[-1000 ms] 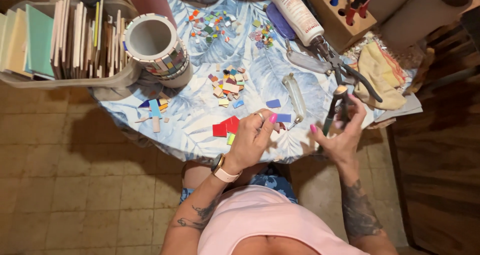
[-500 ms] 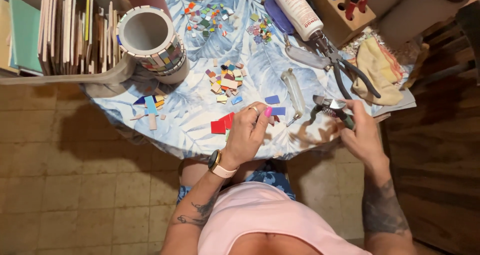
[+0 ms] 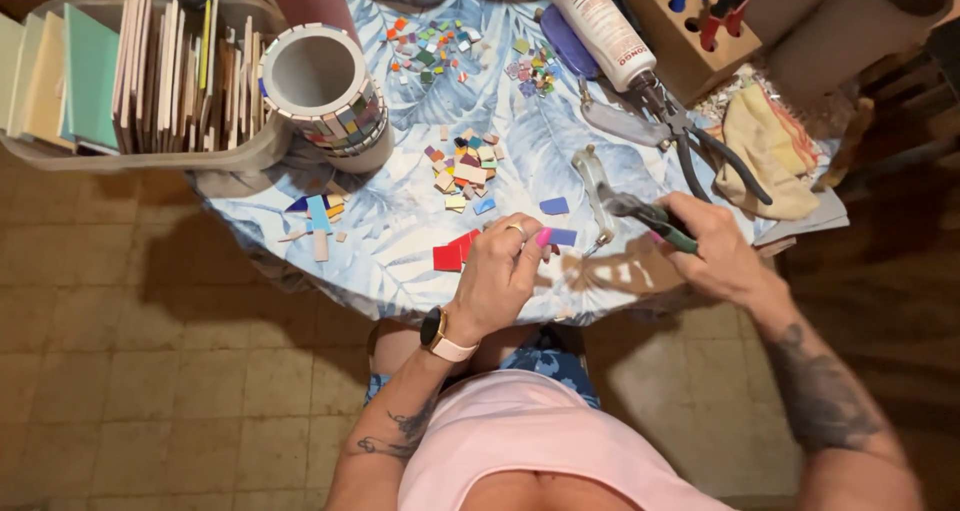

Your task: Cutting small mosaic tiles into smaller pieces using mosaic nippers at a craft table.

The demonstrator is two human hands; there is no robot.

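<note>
My left hand [image 3: 503, 271] hovers over the near edge of the round table [image 3: 400, 231], fingers pinched around a small tile piece that I can barely see. It sits just right of the red tile pieces [image 3: 455, 250] and next to a blue tile piece [image 3: 562, 237]. My right hand [image 3: 712, 253] grips green-handled tile nippers [image 3: 648, 216], their jaws pointing left toward a clear glass cutter [image 3: 594, 183]. A pile of small coloured tile bits [image 3: 465, 171] lies just beyond my left hand.
A white cylinder with a mosaic band [image 3: 325, 96] stands at the left. A bin of upright tiles [image 3: 130, 71] is beside it. A glue tube [image 3: 602, 26], pliers [image 3: 690, 136], a yellow cloth [image 3: 765, 151] and a wooden tool block [image 3: 695, 21] lie at the right.
My right hand has swung the nippers from upright to level, pointing left. My left hand has stayed by the red pieces, pinching a small piece.
</note>
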